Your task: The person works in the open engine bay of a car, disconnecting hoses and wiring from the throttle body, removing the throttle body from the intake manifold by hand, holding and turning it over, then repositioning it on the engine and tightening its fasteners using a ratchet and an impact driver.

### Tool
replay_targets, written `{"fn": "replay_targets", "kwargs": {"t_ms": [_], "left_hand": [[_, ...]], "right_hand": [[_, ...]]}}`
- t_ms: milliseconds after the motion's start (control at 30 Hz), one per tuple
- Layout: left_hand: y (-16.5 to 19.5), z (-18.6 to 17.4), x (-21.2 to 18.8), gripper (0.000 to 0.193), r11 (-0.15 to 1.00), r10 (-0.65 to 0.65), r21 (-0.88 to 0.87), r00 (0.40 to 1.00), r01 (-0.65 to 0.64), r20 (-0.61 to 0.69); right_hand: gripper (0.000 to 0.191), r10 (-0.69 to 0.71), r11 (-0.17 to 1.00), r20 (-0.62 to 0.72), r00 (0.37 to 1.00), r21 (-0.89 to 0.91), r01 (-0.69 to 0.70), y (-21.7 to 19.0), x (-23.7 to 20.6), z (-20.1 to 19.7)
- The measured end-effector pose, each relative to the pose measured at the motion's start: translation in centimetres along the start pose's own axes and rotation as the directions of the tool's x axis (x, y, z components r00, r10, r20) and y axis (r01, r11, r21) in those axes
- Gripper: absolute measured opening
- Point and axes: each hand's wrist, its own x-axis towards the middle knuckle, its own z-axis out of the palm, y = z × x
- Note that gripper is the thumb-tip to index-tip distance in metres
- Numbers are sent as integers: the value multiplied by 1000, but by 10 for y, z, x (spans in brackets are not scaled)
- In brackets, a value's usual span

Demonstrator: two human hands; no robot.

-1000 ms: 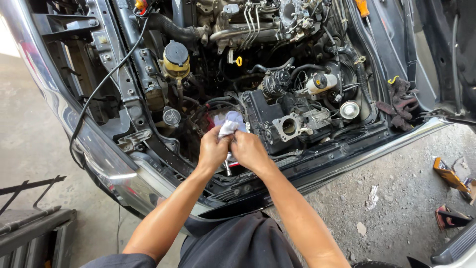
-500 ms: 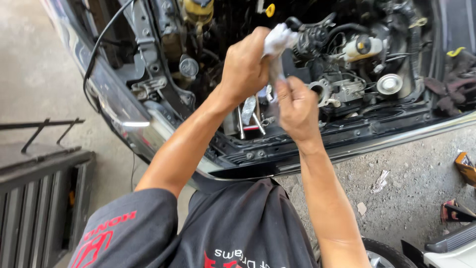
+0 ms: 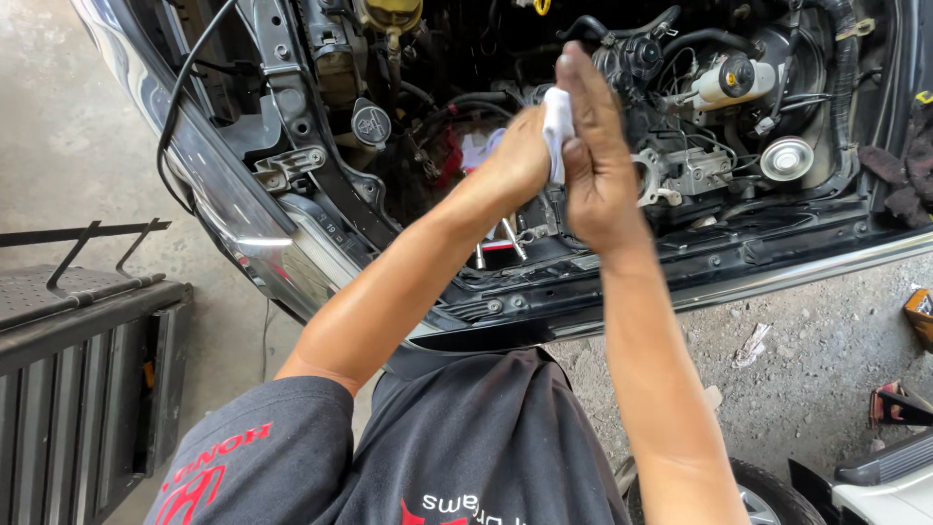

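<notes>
Closest to me is my dark shirt (image 3: 486, 447), with red print on the sleeve and chest. Both my bare forearms rise from it toward the open engine bay.

My left hand (image 3: 515, 160) and my right hand (image 3: 595, 165) meet palm to palm above the front edge of the car. Between them is a small white cloth (image 3: 557, 126), pressed flat. My right fingers (image 3: 583, 83) stand straight up along one side of the cloth, stretched out and not curled, with the palm leaning against it. My left hand is bunched around the other side, and the cloth shows as a narrow white strip in the seam between the two hands. How my left fingertips lie I cannot tell, since they are hidden behind the hand.

Just under my hands, two metal rods (image 3: 496, 243) poke up beside something red near the front crossmember (image 3: 739, 277).

Left of my arm stands a dark metal rack (image 3: 87, 331) on the concrete floor (image 3: 58, 126). On the right the ground is gravelly, with a scrap of pale litter (image 3: 751, 345) on it.

Farther in, a round black cap (image 3: 370, 122) sits left of my hands, a white reservoir with a black cap (image 3: 729, 80) to the right, and a silver pulley (image 3: 785, 158) just below it. At the far edge is a yellow-topped container (image 3: 389, 14).
</notes>
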Motion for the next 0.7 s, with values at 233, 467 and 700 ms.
{"fn": "replay_targets", "kwargs": {"t_ms": [233,467,700], "left_hand": [[-17,45,-30,56,755,-246,-569,946,325,213],[31,32,-37,64,467,-145,-851,970,240,194],[-14,13,-31,37,703,-253,-645,953,301,169]], "right_hand": [[45,407,907,-186,894,-36,-420,40,-5,27],[53,721,576,-114,684,648,-498,36,19,7],[36,182,978,190,965,-141,-157,10,-33,-7]]}}
